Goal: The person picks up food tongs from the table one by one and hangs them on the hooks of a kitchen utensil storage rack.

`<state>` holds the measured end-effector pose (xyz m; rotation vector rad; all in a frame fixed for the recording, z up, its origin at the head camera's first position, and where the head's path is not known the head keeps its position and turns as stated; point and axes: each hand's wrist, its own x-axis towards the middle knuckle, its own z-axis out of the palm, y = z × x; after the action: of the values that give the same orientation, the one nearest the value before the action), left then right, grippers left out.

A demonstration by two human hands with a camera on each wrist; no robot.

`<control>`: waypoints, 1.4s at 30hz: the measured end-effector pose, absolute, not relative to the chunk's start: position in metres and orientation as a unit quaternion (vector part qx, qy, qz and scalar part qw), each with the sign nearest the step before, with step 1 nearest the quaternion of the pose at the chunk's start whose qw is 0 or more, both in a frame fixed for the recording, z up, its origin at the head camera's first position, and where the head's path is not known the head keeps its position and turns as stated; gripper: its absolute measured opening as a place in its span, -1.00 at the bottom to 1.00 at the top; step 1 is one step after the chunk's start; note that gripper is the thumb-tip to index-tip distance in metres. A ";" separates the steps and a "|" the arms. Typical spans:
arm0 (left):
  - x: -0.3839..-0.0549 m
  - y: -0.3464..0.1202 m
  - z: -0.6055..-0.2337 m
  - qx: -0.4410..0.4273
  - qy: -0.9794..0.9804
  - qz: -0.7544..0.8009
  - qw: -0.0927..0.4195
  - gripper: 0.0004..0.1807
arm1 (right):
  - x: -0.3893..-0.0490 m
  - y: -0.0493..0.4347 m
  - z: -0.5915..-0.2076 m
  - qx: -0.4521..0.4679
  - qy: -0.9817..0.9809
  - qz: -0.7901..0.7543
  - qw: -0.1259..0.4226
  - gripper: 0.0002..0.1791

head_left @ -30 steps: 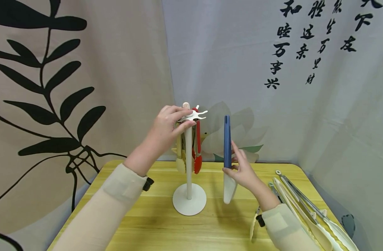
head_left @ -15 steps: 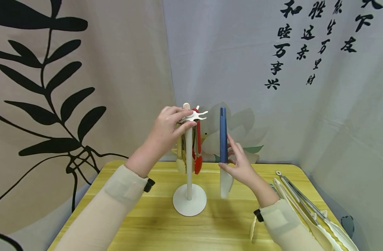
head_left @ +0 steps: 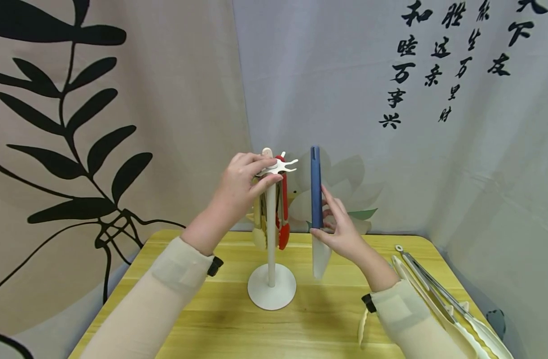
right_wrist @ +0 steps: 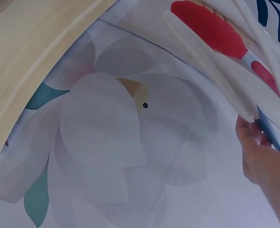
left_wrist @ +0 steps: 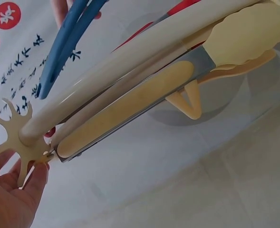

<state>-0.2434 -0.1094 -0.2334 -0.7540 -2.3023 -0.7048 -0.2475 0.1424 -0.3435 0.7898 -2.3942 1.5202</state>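
Observation:
A white stand [head_left: 271, 224] with a pronged hook head stands upright on the table. My left hand [head_left: 242, 182] grips that hook head [left_wrist: 21, 142], fingers above and thumb below. Red tongs [head_left: 284, 209] and cream tongs [left_wrist: 130, 109] hang from the stand. Just right of the pole, my right hand [head_left: 345, 232] holds blue-handled tongs [head_left: 316, 189] upright, handle end up and pale tips [right_wrist: 244, 80] down. The thumb and fingers pinch the tongs low on the blue handle, apart from the hooks in the head view.
Several long tongs [head_left: 428, 284] lie along the right side of the wooden table [head_left: 211, 319]. A small cream utensil [head_left: 362, 326] lies partly hidden by the right wrist. A printed cloth backdrop [head_left: 188, 99] rises behind the table.
My right hand has moved left and up with the blue-handled tongs, bringing them closer to the stand. The left hand keeps its grip on the hook head.

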 end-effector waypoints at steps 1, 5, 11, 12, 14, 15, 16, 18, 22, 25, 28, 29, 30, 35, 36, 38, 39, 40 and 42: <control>-0.244 -0.109 -0.234 -0.285 -0.868 -0.267 0.306 -0.53 | -0.248 0.142 -0.342 0.271 -0.806 0.517 0.097 0.07; -0.244 -0.108 -0.234 -0.292 -0.860 -0.272 0.317 -0.56 | -0.249 0.143 -0.338 0.288 -0.792 0.532 0.085 0.08; -0.245 -0.108 -0.234 -0.290 -0.859 -0.273 0.320 -0.55 | -0.251 0.142 -0.332 0.302 -0.779 0.545 0.071 0.07; -0.245 -0.108 -0.234 -0.289 -0.860 -0.272 0.320 -0.55 | -0.251 0.141 -0.331 0.302 -0.780 0.544 0.070 0.07; -0.244 -0.107 -0.234 -0.288 -0.861 -0.270 0.320 -0.54 | -0.251 0.141 -0.329 0.300 -0.781 0.543 0.068 0.07; -0.244 -0.107 -0.233 -0.288 -0.861 -0.270 0.320 -0.54 | -0.251 0.140 -0.328 0.300 -0.781 0.544 0.068 0.08; -0.244 -0.107 -0.233 -0.288 -0.861 -0.271 0.320 -0.54 | -0.251 0.140 -0.327 0.301 -0.780 0.544 0.068 0.08; -0.243 -0.106 -0.233 -0.286 -0.861 -0.271 0.320 -0.55 | -0.251 0.138 -0.325 0.306 -0.778 0.545 0.067 0.08; -0.243 -0.105 -0.233 -0.281 -0.864 -0.270 0.320 -0.56 | -0.252 0.135 -0.321 0.323 -0.770 0.547 0.062 0.08; -0.242 -0.104 -0.233 -0.278 -0.864 -0.269 0.323 -0.56 | -0.253 0.133 -0.318 0.326 -0.769 0.547 0.055 0.09; -0.242 -0.104 -0.233 -0.279 -0.862 -0.269 0.325 -0.56 | -0.253 0.132 -0.315 0.325 -0.769 0.548 0.050 0.09; -0.242 -0.104 -0.233 -0.280 -0.862 -0.269 0.326 -0.56 | -0.253 0.131 -0.314 0.325 -0.768 0.549 0.048 0.09; -0.243 -0.104 -0.233 -0.280 -0.862 -0.268 0.326 -0.56 | -0.253 0.131 -0.313 0.327 -0.767 0.550 0.047 0.09; -0.243 -0.105 -0.233 -0.279 -0.864 -0.267 0.323 -0.56 | -0.255 0.128 -0.311 0.330 -0.768 0.547 0.039 0.08; -0.243 -0.105 -0.233 -0.279 -0.865 -0.266 0.321 -0.56 | -0.255 0.128 -0.310 0.330 -0.769 0.546 0.038 0.07; -0.242 -0.105 -0.234 -0.277 -0.867 -0.264 0.319 -0.55 | -0.256 0.127 -0.310 0.329 -0.771 0.545 0.035 0.07; -0.242 -0.105 -0.234 -0.276 -0.868 -0.263 0.317 -0.55 | -0.256 0.127 -0.310 0.329 -0.771 0.544 0.034 0.07; -0.241 -0.105 -0.234 -0.275 -0.869 -0.262 0.317 -0.54 | -0.257 0.127 -0.309 0.328 -0.771 0.544 0.033 0.07; -0.241 -0.105 -0.234 -0.274 -0.870 -0.260 0.316 -0.54 | -0.258 0.127 -0.309 0.328 -0.772 0.543 0.032 0.07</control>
<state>-0.2411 -0.1049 -0.2337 -0.7209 -2.2910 -0.6857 -0.2576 0.1267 -0.3092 1.0115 -2.3787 1.6714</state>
